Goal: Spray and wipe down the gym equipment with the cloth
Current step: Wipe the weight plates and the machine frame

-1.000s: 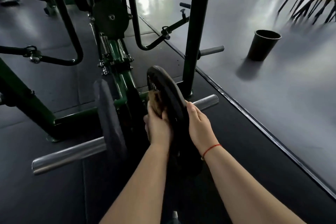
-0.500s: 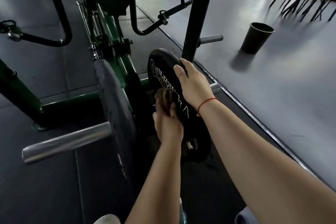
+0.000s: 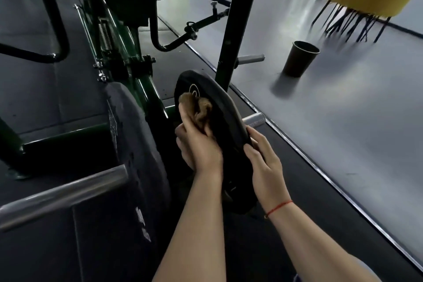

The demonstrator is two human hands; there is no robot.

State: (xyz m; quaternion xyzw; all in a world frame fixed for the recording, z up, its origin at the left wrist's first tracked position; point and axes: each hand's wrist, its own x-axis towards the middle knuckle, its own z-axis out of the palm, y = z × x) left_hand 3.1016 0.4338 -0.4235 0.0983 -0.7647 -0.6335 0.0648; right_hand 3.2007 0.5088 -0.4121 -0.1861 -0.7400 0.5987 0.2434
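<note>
Dark rubber gym floor (image 3: 309, 190) — wipe mid-stroke on the weight plate (image 3: 218, 98) standing on edge.
Left hand (image 3: 199, 146) with grip closed round the bunched brown cloth (image 3: 198, 107), pressed high on the plate's inner face, up from the mid-face spot of half a second ago; right hand (image 3: 263, 162) down from the top rim to the near edge, fingers curled over it as a brace. Upper face likely being covered now — outer side and second plate (image 3: 128, 144) alongside judged still to do.

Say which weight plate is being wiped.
The smaller right plate: the left hand presses the cloth on it; the larger left plate is untouched.
</note>
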